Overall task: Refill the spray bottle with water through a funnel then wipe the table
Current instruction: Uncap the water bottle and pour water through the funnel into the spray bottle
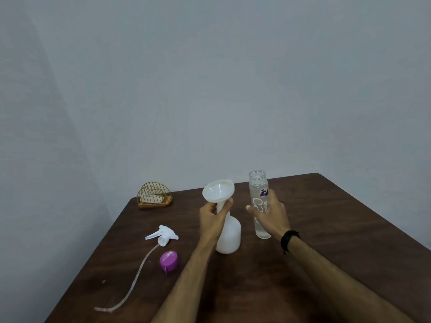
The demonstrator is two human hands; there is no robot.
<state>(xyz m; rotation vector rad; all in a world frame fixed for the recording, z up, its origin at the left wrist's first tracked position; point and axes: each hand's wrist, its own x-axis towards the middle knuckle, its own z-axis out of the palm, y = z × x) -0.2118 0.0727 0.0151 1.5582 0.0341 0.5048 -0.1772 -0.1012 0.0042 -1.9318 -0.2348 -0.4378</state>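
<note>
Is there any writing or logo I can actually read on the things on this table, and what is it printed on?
Clear water bottle: white lettering running up its side under a small purple emblem; it may read something like "zepto", but it is rotated, partly covered by the right hand, and too blurred to be sure.
Purple cap: faint pale marks on top, too small to read.
Spray bottle, funnel, trigger sprayer: no text visible.
</note>
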